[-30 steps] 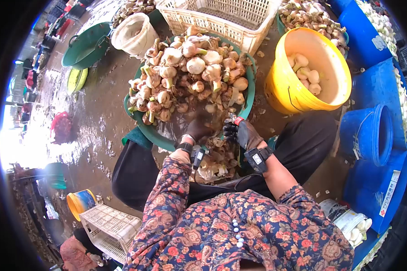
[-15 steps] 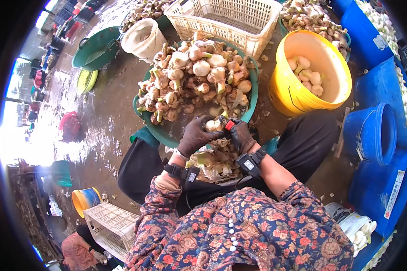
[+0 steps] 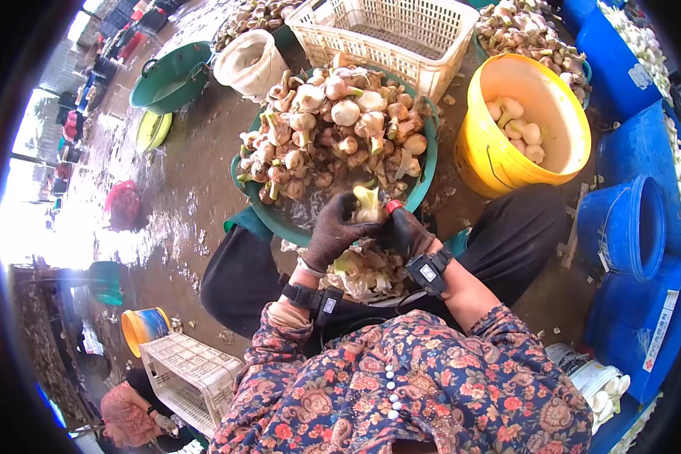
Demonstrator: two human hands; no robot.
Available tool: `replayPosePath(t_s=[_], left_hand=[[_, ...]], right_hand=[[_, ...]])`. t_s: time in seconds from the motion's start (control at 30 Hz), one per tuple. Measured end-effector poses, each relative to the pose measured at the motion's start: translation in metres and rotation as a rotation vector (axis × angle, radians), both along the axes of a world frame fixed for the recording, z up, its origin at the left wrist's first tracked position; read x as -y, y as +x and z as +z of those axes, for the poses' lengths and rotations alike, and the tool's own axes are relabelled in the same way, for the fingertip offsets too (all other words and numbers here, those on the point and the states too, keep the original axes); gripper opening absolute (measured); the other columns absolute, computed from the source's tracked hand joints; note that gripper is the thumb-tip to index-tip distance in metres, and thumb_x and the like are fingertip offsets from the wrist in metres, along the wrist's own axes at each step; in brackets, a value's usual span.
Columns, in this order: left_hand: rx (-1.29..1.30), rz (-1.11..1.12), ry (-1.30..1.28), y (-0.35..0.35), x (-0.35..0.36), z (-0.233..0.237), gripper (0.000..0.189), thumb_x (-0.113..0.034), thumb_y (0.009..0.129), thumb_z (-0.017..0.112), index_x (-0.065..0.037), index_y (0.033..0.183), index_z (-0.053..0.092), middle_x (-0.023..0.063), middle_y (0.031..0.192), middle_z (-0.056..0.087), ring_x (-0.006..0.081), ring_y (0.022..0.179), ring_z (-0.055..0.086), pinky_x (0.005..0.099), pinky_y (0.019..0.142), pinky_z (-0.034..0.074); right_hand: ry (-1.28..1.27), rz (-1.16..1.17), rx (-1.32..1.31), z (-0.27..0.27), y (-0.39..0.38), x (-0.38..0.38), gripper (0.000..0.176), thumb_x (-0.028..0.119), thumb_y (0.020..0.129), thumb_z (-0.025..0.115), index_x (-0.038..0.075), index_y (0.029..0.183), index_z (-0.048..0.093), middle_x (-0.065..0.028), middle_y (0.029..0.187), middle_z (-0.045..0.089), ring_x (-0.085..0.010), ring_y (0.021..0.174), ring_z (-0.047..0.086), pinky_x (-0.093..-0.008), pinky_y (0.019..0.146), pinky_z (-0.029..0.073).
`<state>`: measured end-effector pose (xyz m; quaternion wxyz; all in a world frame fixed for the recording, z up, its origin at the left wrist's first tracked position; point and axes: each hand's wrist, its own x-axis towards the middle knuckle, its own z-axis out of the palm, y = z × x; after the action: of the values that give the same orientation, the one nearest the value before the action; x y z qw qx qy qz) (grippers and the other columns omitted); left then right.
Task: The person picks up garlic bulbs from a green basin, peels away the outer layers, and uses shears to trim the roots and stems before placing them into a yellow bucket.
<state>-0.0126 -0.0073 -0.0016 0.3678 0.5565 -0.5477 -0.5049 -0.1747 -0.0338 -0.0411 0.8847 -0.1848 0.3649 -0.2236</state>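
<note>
The left hand (image 3: pixel 336 231), fingers curled, grips a pale garlic bulb (image 3: pixel 368 206) above the near side of the green tub (image 3: pixel 427 180); the right hand (image 3: pixel 412 231) closes around a red-handled tool (image 3: pixel 394 205)

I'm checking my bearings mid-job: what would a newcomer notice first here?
First, the big heap of brownish bulbs in the green tub, straight ahead. At its near side, the gloved left hand holds a pale bulb, with the right hand close beside it. Then the bright yellow bucket to the right, whitish bulbs inside.
</note>
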Motion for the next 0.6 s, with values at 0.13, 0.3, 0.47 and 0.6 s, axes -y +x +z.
replayPosePath(t_s=[0.13,0.3,0.47,0.6], left_hand=[[0.182,-0.020,-0.119,0.004,-0.001,0.010,0.055,-0.013,0.071,0.076,0.001,0.117,0.050,0.0083,0.102,0.060,0.0114,0.091,0.057,0.0270,0.080,0.048],[0.098,-0.051,-0.027,0.005,-0.003,0.005,0.044,-0.012,0.073,0.074,0.002,0.110,0.054,0.0040,0.090,0.060,0.0095,0.080,0.057,0.0256,0.076,0.049],[-0.095,0.001,0.148,0.012,-0.012,-0.016,0.033,-0.010,0.075,0.072,0.000,0.102,0.056,0.0026,0.087,0.059,0.0087,0.078,0.056,0.0246,0.073,0.049],[0.051,0.111,-0.079,0.004,-0.022,-0.027,0.031,-0.014,0.071,0.074,-0.001,0.097,0.062,0.0082,0.083,0.063,0.0152,0.073,0.059,0.0280,0.066,0.047]], right_hand=[[-0.313,0.068,-0.190,-0.021,-0.003,0.008,0.046,0.047,0.090,0.041,0.008,0.107,0.059,-0.0043,0.085,0.062,-0.0142,0.064,0.054,-0.0272,0.054,0.042],[-0.914,0.118,-0.571,-0.091,-0.004,0.014,0.039,0.037,0.091,0.045,0.001,0.091,0.062,-0.0039,0.072,0.060,-0.0133,0.062,0.051,-0.0314,0.053,0.040],[-0.190,0.028,-0.058,-0.069,-0.001,0.010,0.033,0.043,0.091,0.044,0.015,0.086,0.061,0.0015,0.070,0.058,-0.0081,0.056,0.051,-0.0225,0.047,0.038],[-0.094,0.309,-0.192,-0.033,-0.014,0.001,0.047,0.051,0.090,0.040,0.010,0.088,0.062,-0.0018,0.071,0.059,-0.0100,0.056,0.050,-0.0255,0.048,0.038]])
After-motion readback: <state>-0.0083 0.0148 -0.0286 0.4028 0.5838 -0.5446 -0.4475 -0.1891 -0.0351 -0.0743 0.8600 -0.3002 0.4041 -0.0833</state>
